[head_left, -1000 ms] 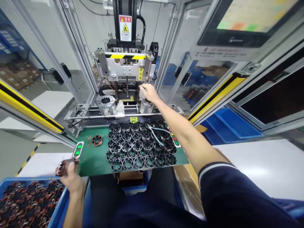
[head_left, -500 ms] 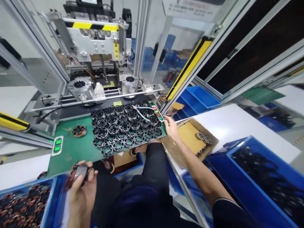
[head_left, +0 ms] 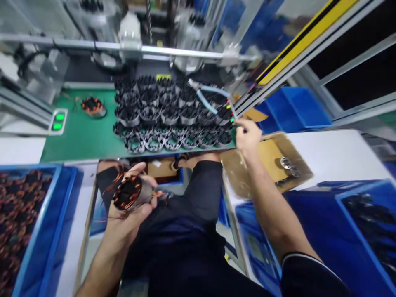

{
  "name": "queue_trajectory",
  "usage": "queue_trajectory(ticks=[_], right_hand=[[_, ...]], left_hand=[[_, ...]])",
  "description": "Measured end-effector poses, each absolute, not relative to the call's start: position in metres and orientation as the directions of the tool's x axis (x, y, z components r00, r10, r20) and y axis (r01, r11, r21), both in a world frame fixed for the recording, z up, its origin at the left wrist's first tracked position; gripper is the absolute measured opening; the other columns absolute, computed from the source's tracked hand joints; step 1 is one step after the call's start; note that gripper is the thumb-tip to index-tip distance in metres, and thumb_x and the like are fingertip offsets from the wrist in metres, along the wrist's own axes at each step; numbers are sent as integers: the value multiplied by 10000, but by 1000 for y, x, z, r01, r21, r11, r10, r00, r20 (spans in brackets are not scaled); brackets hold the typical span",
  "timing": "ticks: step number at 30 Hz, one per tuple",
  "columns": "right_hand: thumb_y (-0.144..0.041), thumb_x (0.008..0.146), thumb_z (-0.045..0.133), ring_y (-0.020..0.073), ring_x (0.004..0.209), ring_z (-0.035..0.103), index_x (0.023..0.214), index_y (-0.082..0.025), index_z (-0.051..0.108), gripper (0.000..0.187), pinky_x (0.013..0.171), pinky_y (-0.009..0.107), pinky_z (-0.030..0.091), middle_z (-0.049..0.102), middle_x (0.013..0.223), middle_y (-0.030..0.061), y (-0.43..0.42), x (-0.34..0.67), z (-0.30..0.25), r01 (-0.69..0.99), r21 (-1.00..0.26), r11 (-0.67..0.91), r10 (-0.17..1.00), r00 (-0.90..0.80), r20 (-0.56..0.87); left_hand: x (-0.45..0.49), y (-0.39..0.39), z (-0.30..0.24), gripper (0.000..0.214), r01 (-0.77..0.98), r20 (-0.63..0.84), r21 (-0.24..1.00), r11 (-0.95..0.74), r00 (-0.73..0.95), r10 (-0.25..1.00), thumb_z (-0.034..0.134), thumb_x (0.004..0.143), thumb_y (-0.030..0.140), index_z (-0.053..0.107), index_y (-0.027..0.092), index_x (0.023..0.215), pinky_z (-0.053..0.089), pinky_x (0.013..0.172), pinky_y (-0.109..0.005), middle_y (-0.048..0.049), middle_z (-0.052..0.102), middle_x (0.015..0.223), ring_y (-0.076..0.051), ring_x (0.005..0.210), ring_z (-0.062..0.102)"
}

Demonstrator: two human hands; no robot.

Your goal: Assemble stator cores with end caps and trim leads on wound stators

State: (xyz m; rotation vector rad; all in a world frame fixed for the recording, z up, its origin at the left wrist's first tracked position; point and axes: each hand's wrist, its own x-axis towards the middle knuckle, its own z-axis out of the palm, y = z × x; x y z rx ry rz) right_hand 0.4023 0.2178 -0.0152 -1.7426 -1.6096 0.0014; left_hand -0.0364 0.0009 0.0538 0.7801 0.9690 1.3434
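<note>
My left hand [head_left: 140, 216] is wrapped around a motor stator [head_left: 130, 194] with copper windings, its wound face tilted up and loose wires trailing from it. This stator is above my lap, short of the green work mat. My right hand [head_left: 249, 138] is at the mat's right edge, index finger stretched to the lit end of a button strip [head_left: 229, 106]; whether it presses a button is unclear. Nothing shows in that hand. Beside it, rows of unwound stators [head_left: 170, 113] stand on the mat, with light-blue-handled pliers [head_left: 206, 95] lying on top.
A wound stator [head_left: 93, 106] sits on the green mat [head_left: 82, 142] near a two-button green panel [head_left: 58, 121]. A blue bin [head_left: 46, 198] of wound stators stands left. At right are a cardboard box [head_left: 272, 154] and blue bins [head_left: 309, 210]. A machine rail [head_left: 157, 50] crosses behind.
The view has tilted down and come closer to the mat. My left hand has moved in over my lap, turning the stator's wound face up. My right hand stays by the button strip.
</note>
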Motion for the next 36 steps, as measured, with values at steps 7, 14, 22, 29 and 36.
queue_trajectory(ticks=[7, 14, 22, 29, 36], right_hand=[[-508, 1184, 556, 352, 1305, 820, 1315, -480, 861, 334, 1175, 627, 677, 837, 1325, 40, 115, 305, 24, 648, -698, 306, 739, 301, 603], [-348, 1025, 926, 301, 1083, 908, 1684, -724, 584, 832, 939, 531, 831, 890, 1340, -98, 10, 211, 81, 377, -826, 419, 894, -328, 304], [-242, 1057, 821, 290, 887, 895, 1616, -723, 653, 757, 763, 497, 803, 912, 1134, -57, 12, 234, 84, 483, -764, 427, 873, -441, 208], [-434, 1234, 570, 136, 479, 559, 1011, -325, 631, 256, 441, 262, 540, 645, 763, -34, 1, 166, 67, -588, -799, -124, 955, -289, 64], [-306, 1207, 674, 172, 667, 662, 1010, -238, 724, 214, 593, 302, 564, 720, 770, 17, -18, 181, 20, -250, -915, 316, 874, -299, 383]], left_hand=[[-23, -12, 62, 850, -357, -133, 915, 189, 176, 975, 983, 978, 429, 614, 408, 1743, 733, 990, -378, -62, 816, 1258, -173, 857, 795], [-24, -8, 56, 708, -233, -203, 940, 249, 203, 958, 1036, 928, 387, 771, 303, 1579, 768, 991, -392, -105, 854, 1362, -281, 1090, 886], [-27, -4, 48, 541, -234, -36, 969, 74, 165, 986, 1002, 952, 368, 664, 256, 1359, 755, 885, -389, -120, 860, 1285, -229, 892, 879], [-16, 1, 31, 580, -240, -7, 970, 26, 80, 997, 1118, 769, 472, 769, 258, 1179, 639, 754, -274, -21, 754, 1045, -148, 802, 732], [-4, 13, 13, 414, -701, -301, 679, 220, 7, 953, 906, 942, 534, 640, 289, 1143, 202, 381, -231, 60, 558, 938, -4, 478, 126]])
